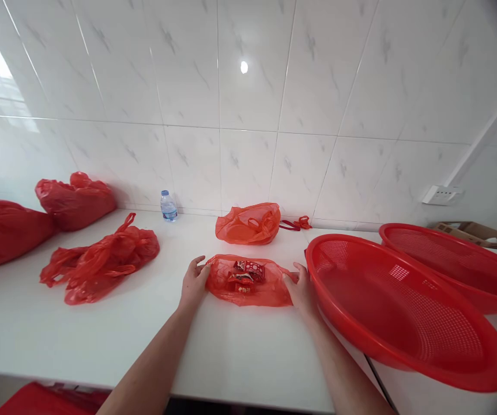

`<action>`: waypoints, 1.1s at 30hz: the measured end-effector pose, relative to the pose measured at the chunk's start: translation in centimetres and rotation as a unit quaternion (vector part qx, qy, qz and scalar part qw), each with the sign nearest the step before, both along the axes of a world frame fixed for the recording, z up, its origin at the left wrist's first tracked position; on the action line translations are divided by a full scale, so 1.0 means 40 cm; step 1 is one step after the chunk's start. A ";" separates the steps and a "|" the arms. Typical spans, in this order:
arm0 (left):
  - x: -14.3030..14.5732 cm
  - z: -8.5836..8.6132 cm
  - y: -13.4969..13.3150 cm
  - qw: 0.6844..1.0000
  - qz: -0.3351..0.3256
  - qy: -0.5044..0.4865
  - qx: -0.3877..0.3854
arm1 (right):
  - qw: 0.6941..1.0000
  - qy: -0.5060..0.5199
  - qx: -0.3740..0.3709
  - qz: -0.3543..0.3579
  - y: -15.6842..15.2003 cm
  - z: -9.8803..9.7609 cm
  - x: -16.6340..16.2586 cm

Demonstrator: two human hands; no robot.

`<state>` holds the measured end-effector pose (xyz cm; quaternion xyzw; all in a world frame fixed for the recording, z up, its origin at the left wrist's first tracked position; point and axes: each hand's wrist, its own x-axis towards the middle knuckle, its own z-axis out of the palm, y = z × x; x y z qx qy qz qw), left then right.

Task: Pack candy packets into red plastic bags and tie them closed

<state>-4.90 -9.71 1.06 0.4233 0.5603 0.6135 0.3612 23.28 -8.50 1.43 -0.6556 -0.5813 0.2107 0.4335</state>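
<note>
The left hand [195, 281] and right hand [301, 289] hold opposite ends of a red bag [266, 294], fingers [197, 262] partly closed. Packets [245, 278] lie in its middle

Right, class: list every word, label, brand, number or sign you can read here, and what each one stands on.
Packets at the middle of the bag: pale lettering on red, too small to read for certain.
Bottle: marks on the label, too blurred to read.
No other lettering can be made out, so nothing can be quoted.
</note>
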 end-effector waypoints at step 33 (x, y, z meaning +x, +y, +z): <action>-0.026 0.494 0.023 0.979 0.000 0.134 0.152 | 0.872 0.435 0.188 0.118 -0.097 0.466 -0.028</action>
